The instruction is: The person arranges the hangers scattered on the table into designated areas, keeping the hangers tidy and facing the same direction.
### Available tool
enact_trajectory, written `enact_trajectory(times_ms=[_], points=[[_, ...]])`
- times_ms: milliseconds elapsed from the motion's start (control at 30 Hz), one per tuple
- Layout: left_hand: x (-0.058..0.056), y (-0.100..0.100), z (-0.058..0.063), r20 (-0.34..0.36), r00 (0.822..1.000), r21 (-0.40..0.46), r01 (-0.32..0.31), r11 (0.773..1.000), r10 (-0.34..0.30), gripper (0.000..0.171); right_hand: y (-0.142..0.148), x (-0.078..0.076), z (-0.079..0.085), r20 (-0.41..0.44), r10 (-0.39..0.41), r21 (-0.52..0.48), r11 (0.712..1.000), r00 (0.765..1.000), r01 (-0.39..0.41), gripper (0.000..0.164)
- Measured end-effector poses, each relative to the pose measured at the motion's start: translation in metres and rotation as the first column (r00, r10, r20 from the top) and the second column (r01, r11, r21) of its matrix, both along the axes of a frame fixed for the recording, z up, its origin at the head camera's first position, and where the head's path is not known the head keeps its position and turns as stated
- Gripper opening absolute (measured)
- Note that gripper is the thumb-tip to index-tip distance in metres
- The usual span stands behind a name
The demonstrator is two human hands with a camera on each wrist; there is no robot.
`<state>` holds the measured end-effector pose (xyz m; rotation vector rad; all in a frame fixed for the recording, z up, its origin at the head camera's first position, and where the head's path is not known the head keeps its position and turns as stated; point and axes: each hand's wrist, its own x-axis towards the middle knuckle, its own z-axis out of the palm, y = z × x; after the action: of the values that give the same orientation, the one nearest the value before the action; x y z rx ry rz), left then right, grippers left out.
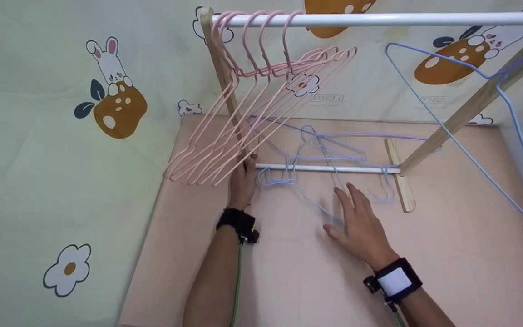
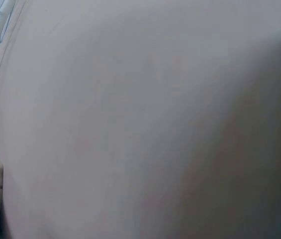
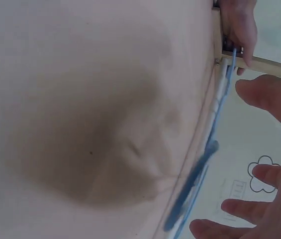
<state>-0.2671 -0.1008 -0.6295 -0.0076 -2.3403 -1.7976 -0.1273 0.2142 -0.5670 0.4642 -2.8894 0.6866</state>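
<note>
Blue hangers (image 1: 325, 158) near back edge (image 1: 379, 121), right hand (image 1: 363, 229) off lower bar (image 1: 311, 168)

Soft, even light fills the head view, while broad blurry shadows dim the worktop (image 3: 55, 64) in both wrist views.

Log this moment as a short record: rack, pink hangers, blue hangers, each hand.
Rack: wooden posts, white upper rail, white lower rail
Pink: slim pink triangular hangers, hooked at the upper rail's left end
Blue: slim light-blue triangular hangers, several around the lower rail, one farther right and higher
Left hand: at the left post's foot, grip unclear
Right hand: fingers spread, near the low blue hangers
</note>
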Motion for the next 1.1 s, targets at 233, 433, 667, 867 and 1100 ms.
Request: enact_trajectory(times_ms=[233,433,667,867,1100], points=[[0.002,0.0,0.004,0.04,0.999,-0.034,-0.009,0.999,0.011,0.052,-0.009,-0.002,-0.018,0.055,-0.044,-0.025,0.999,0.998,0.045,0.093],[0.004,0.001,0.006,0.031,0.999,-0.027,-0.028,0.999,0.029,0.042,-0.011,-0.001,-0.026,0.001,-0.038,-0.028,0.999,0.999,0.038,0.089],[0.0,0.0,0.005,-0.014,1.0,0.008,-0.025,1.0,0.025,0.03,-0.01,-0.002,-0.03,-0.095,-0.031,-0.011,0.999,0.995,0.03,0.082],[-0.002,-0.001,0.001,-0.015,1.0,-0.002,-0.012,1.0,0.012,0.034,-0.009,-0.002,-0.029,-0.117,-0.038,0.0,0.999,0.992,0.038,0.076],[0.001,-0.001,0.004,0.005,1.0,-0.012,-0.001,1.0,0.001,0.042,-0.007,-0.001,-0.023,-0.089,-0.04,-0.01,0.999,0.995,0.04,0.074]])
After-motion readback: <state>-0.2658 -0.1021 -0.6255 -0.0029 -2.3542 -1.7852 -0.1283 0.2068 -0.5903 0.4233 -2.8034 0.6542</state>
